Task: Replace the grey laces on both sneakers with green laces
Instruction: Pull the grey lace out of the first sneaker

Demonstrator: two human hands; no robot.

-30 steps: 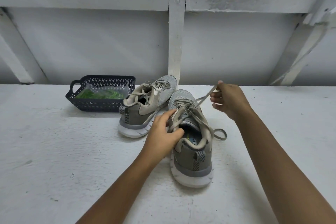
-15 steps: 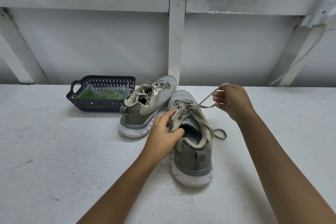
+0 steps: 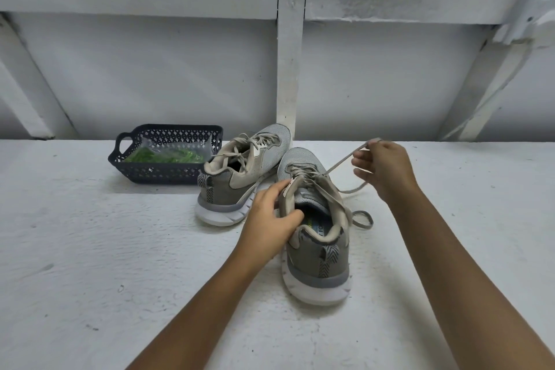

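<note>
— So, starting at the left, what is on the tabletop point(image 3: 90, 249)?

— A dark lattice basket point(image 3: 159, 173) stands toward the back edge, left of the middle, with its handle to the left. Inside it lie the green laces point(image 3: 168, 156), in a clear plastic bag point(image 3: 183, 147).

— And the shoes?

— Just right of the basket stands the far sneaker point(image 3: 258, 159). I cannot tell whether the two touch. Its heel faces the camera and its toe is close to the back edge, at the foot of a white post point(image 3: 286, 69). It is threaded in grey and tied in a bow point(image 3: 255, 144).

— Where is the left hand?

— The left hand point(image 3: 268, 222) grips the near sneaker point(image 3: 318, 261) at the left side of its collar, thumb curled into the opening and fingers wrapped over the outside. That sneaker sits near the middle of the tabletop, heel toward the front edge, toe beside the far sneaker's sole.

— And its lace?

— The grey lace point(image 3: 342, 161) is in the eyelets but untied. One strand runs straight up and to the right from the top eyelets to the right hand point(image 3: 383, 171), which pinches it near its end between thumb and forefinger, the other fingers curled. A second stretch comes out from under that hand back toward the shoe, and a loose loop lies on the tabletop at the sneaker's right side.
</note>
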